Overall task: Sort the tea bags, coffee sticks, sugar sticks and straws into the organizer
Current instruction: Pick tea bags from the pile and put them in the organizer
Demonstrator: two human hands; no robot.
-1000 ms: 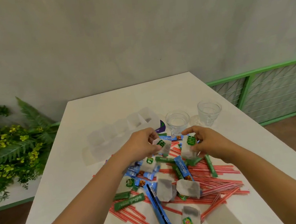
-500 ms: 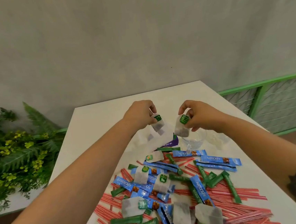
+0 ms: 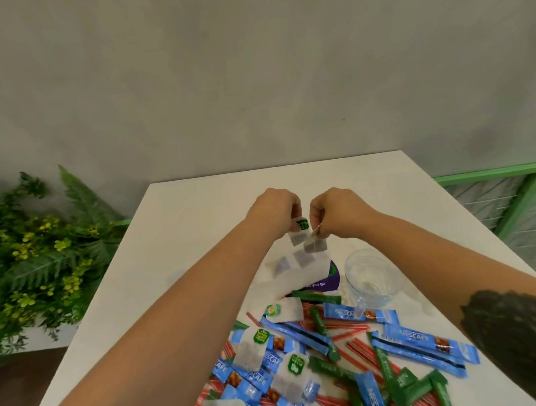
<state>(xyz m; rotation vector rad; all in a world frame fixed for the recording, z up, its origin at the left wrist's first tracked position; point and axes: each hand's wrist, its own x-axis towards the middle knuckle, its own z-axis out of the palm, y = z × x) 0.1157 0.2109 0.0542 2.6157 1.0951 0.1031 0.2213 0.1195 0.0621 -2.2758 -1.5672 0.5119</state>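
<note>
Both hands raised over the organizer [image 3: 294, 274] at the table's [image 3: 179, 244] far half. Left hand [image 3: 275, 210] pinches a tea bag [image 3: 297, 234] by its top; right hand [image 3: 339, 210] pinches another bag [image 3: 315, 245], touching the first. Loose pile [image 3: 324, 354] of sachets and straws lies nearer. Glass [image 3: 372, 278] right of organizer.

blue coffee sticks [image 3: 424, 344], red-striped straws [image 3: 351, 329]
</note>
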